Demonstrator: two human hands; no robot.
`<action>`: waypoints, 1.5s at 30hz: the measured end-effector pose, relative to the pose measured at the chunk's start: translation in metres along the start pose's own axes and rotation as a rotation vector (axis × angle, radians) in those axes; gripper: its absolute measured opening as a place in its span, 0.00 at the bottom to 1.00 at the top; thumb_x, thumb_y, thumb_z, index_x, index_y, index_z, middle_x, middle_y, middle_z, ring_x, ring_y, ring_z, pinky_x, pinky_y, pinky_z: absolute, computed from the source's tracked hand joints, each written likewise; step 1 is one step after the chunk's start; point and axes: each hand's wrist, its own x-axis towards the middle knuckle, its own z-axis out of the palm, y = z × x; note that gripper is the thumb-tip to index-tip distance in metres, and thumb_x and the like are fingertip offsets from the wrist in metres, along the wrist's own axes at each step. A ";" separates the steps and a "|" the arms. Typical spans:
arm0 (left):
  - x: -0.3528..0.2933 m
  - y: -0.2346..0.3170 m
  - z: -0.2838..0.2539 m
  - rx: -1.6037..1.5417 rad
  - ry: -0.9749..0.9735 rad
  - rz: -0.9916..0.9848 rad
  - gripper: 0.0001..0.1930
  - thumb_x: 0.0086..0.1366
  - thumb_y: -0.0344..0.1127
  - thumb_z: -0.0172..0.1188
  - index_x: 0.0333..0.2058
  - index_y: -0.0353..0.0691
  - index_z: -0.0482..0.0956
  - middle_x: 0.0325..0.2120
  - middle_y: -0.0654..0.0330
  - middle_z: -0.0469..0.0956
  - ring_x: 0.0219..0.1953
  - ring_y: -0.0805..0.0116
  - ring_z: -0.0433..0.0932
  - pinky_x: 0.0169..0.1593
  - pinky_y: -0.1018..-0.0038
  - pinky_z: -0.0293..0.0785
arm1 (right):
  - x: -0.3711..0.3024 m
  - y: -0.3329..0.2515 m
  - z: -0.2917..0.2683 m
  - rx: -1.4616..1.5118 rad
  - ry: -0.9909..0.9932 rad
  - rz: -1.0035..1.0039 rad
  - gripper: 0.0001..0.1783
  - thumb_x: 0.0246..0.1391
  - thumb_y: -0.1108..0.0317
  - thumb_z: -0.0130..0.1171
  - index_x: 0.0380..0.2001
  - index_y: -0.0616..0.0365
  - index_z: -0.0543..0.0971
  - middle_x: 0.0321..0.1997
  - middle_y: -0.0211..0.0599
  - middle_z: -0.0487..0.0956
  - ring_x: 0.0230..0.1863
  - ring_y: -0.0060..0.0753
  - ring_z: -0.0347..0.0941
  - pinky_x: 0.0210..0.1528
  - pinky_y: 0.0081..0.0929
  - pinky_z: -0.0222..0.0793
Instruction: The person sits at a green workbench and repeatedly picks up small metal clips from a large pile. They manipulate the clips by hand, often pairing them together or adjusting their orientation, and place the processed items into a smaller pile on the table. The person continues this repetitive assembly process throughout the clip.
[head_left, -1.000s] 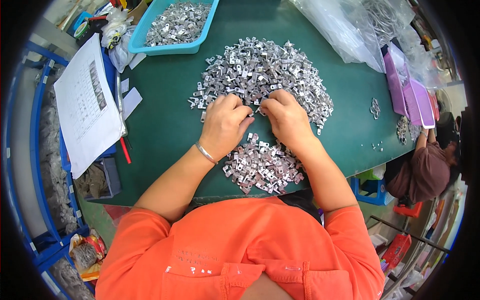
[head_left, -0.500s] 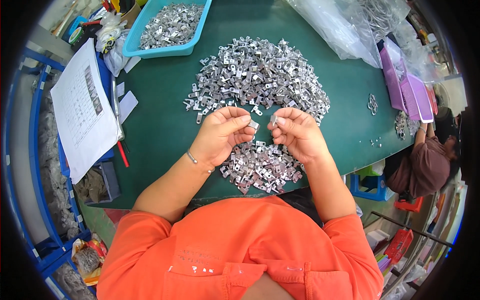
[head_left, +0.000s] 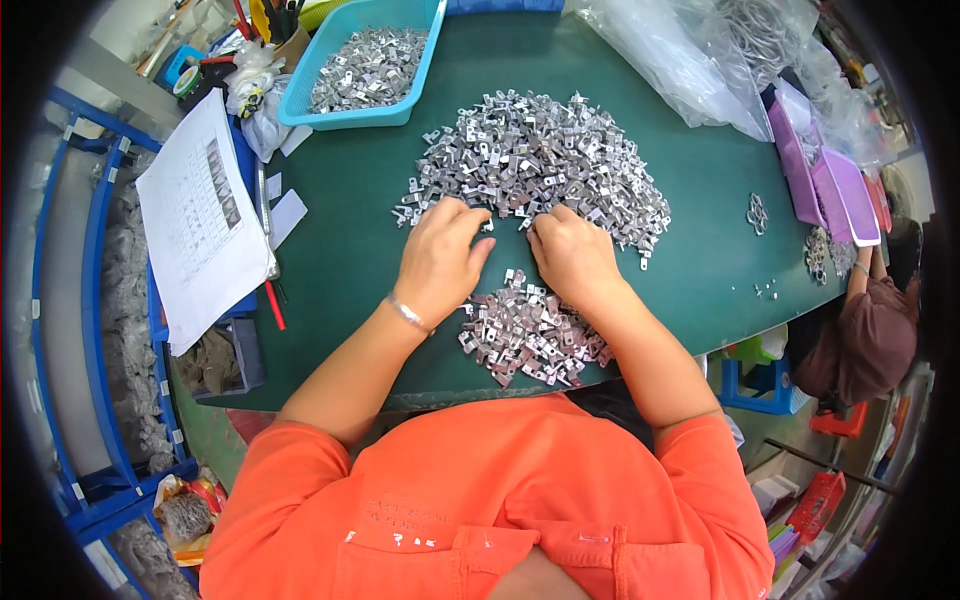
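Note:
A large heap of small silvery metal brackets (head_left: 550, 150), bent pieces with holes, covers the middle of the green table. My left hand (head_left: 438, 255) is at the heap's near left edge, palm down, its thumb apart from its bent fingers; a single bracket lies by the fingertips. At the near edge of the same heap, my right hand (head_left: 575, 258) is closed with curled fingers. Its fingertips are turned down out of sight, so what they hold is hidden. Between my forearms, close to the table's front edge, lies a smaller pile of the same brackets (head_left: 530, 335).
A turquoise basket (head_left: 410, 105) of brackets stands at the back left. Paper sheets (head_left: 200, 230) and a red pen (head_left: 275, 305) are on the left. Plastic bags (head_left: 670, 60), purple baskets (head_left: 840, 195) and metal rings (head_left: 757, 214) are on the right, near another person (head_left: 870, 335).
Both hands held a bracket each above the gap between the piles; now they are lowered, palms down, at the large heap's near edge. The view has shifted slightly.

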 end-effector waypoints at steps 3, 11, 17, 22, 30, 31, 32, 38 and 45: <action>0.005 -0.007 0.009 0.115 -0.002 0.052 0.09 0.47 0.26 0.68 0.29 0.37 0.79 0.28 0.57 0.72 0.31 0.56 0.74 0.36 0.65 0.71 | -0.001 0.003 -0.003 0.064 0.013 0.012 0.08 0.51 0.66 0.56 0.24 0.59 0.77 0.30 0.44 0.76 0.32 0.48 0.77 0.33 0.42 0.74; -0.010 0.009 0.006 -0.514 -0.053 -0.450 0.04 0.59 0.27 0.64 0.33 0.35 0.81 0.29 0.66 0.76 0.26 0.80 0.73 0.33 0.84 0.70 | -0.020 0.015 -0.029 0.457 -0.022 0.164 0.07 0.50 0.69 0.59 0.30 0.61 0.80 0.31 0.43 0.78 0.36 0.46 0.76 0.40 0.38 0.71; -0.021 0.016 -0.002 -0.981 -0.077 -0.673 0.06 0.62 0.28 0.61 0.37 0.33 0.79 0.31 0.61 0.79 0.30 0.77 0.75 0.35 0.81 0.73 | -0.018 0.001 -0.007 0.176 -0.023 -0.108 0.03 0.44 0.73 0.59 0.25 0.59 0.78 0.32 0.40 0.74 0.36 0.46 0.74 0.39 0.40 0.71; -0.028 0.015 -0.012 -1.115 -0.107 -0.719 0.08 0.64 0.27 0.58 0.41 0.33 0.77 0.33 0.56 0.80 0.32 0.74 0.77 0.37 0.79 0.75 | -0.016 0.002 -0.006 0.057 -0.034 -0.222 0.03 0.40 0.76 0.57 0.24 0.60 0.77 0.32 0.40 0.74 0.35 0.44 0.74 0.38 0.38 0.72; -0.035 0.019 -0.019 -1.049 -0.120 -0.643 0.07 0.64 0.25 0.57 0.40 0.32 0.77 0.32 0.57 0.80 0.29 0.77 0.74 0.35 0.80 0.72 | -0.015 0.013 -0.002 0.330 -0.041 -0.112 0.04 0.48 0.76 0.57 0.29 0.63 0.78 0.32 0.45 0.75 0.35 0.50 0.74 0.39 0.38 0.71; -0.038 0.019 -0.021 -1.019 -0.123 -0.631 0.07 0.64 0.25 0.57 0.40 0.31 0.77 0.32 0.57 0.80 0.28 0.77 0.73 0.34 0.81 0.71 | -0.015 0.014 -0.004 0.428 -0.034 -0.088 0.04 0.50 0.75 0.57 0.30 0.63 0.78 0.32 0.45 0.75 0.34 0.50 0.74 0.37 0.37 0.70; -0.040 0.020 -0.024 -1.030 -0.111 -0.629 0.07 0.63 0.24 0.57 0.39 0.31 0.78 0.31 0.58 0.79 0.28 0.78 0.72 0.33 0.82 0.70 | -0.015 0.017 -0.010 0.508 -0.091 -0.046 0.07 0.52 0.74 0.57 0.34 0.63 0.80 0.32 0.44 0.76 0.33 0.45 0.75 0.36 0.34 0.70; -0.050 0.024 -0.037 -0.713 -0.307 -0.335 0.06 0.59 0.22 0.61 0.36 0.32 0.81 0.29 0.62 0.78 0.30 0.76 0.75 0.33 0.81 0.71 | -0.025 0.029 -0.040 0.954 -0.325 0.053 0.07 0.52 0.74 0.59 0.34 0.64 0.80 0.29 0.35 0.78 0.31 0.27 0.73 0.35 0.26 0.69; -0.053 0.030 -0.031 -0.424 -0.355 -0.214 0.06 0.55 0.22 0.63 0.33 0.35 0.82 0.28 0.63 0.76 0.26 0.77 0.73 0.29 0.81 0.70 | -0.028 0.026 -0.016 0.499 -0.148 -0.273 0.11 0.52 0.80 0.53 0.40 0.64 0.78 0.45 0.44 0.75 0.49 0.46 0.71 0.53 0.33 0.66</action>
